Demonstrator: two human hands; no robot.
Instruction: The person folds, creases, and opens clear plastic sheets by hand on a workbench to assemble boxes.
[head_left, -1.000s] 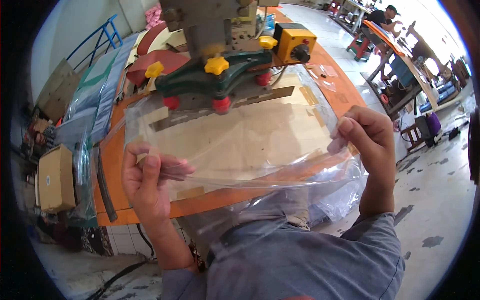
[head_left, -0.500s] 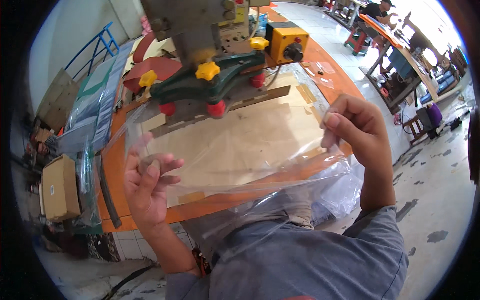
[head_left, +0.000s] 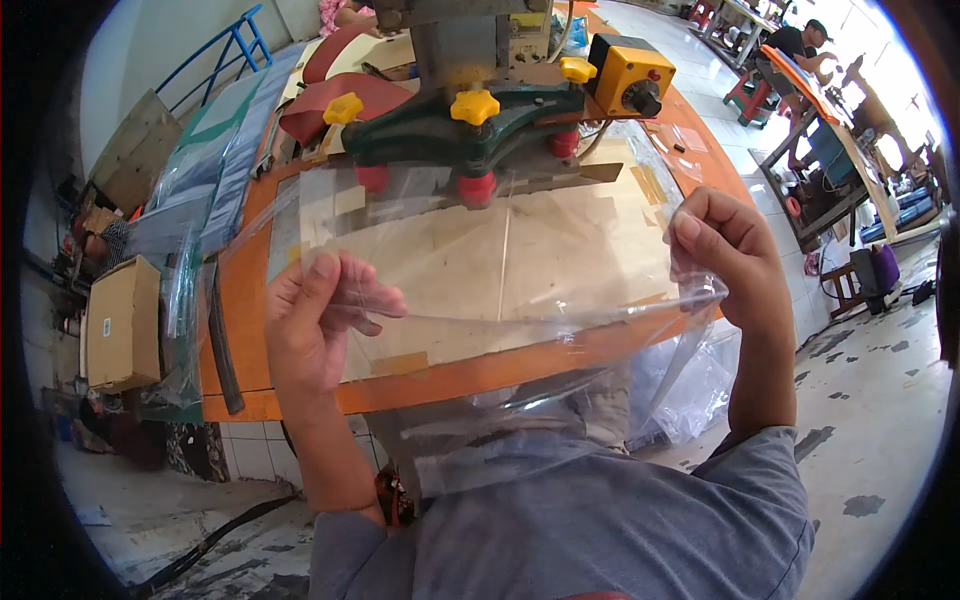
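Note:
A clear plastic sheet (head_left: 540, 332) is stretched between my hands, above the front of the workbench and my lap. My left hand (head_left: 325, 312) pinches its left part between thumb and forefinger, with the other fingers curled behind the film. At the right end, my right hand (head_left: 728, 252) grips the sheet's corner between thumb and bent fingers. Beneath the film lies a tan, paper-covered board (head_left: 570, 245) with strips of brown tape. Beyond it stands a press machine with a dark green bracket (head_left: 415, 135), yellow knobs (head_left: 474, 107) and red feet (head_left: 476, 188).
A yellow control box (head_left: 640, 85) sits behind the board on the orange bench top (head_left: 235, 325). To the left are a cardboard box (head_left: 122, 325) and stacked plastic sheets (head_left: 215, 160). Crumpled clear plastic (head_left: 690, 390) hangs at right. Another person (head_left: 797, 50) sits far right.
My left thumb and forefinger have closed on the sheet, where the fingers were looser before. The sheet's edge looks more taut. The view has shifted, moving the machine rightward and up.

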